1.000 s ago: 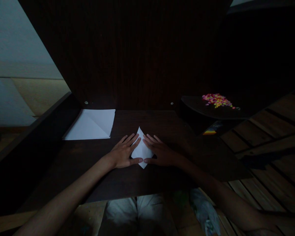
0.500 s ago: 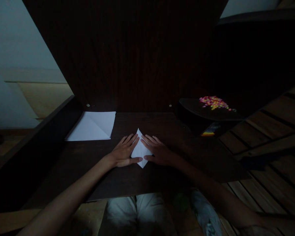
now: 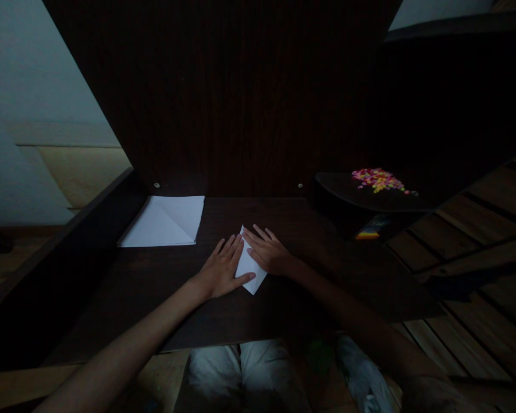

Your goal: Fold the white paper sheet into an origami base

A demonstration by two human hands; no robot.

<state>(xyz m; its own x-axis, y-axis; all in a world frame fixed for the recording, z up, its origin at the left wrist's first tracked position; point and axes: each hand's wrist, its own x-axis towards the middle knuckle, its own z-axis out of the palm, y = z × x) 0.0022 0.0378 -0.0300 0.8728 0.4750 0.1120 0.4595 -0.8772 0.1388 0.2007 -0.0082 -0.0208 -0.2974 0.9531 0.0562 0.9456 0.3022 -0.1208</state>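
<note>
A small folded sheet of white paper [image 3: 250, 271], kite-shaped with a point at each end, lies flat on the dark wooden desk [image 3: 189, 321]. Over its left side rests my left hand [image 3: 223, 267], fingers stretched out and thumb lying across the lower part. My right hand [image 3: 269, 249] lies flat on the upper right side, its fingertips close to the top point. Both hands press on the paper without wrapping around it. Parts of the paper's two sides are hidden beneath the hands.
A stack of white paper [image 3: 165, 221] with a diagonal crease on its top sheet lies at the back left. On a raised dark shelf [image 3: 335, 183] at the right sits a pile of small colourful pieces [image 3: 378, 179]. A dark side panel [image 3: 60, 261] borders the desk's left.
My right hand has moved up along the paper toward its top point, and its thumb has left the lower part. The left hand stays on the left side, shifted only slightly.
</note>
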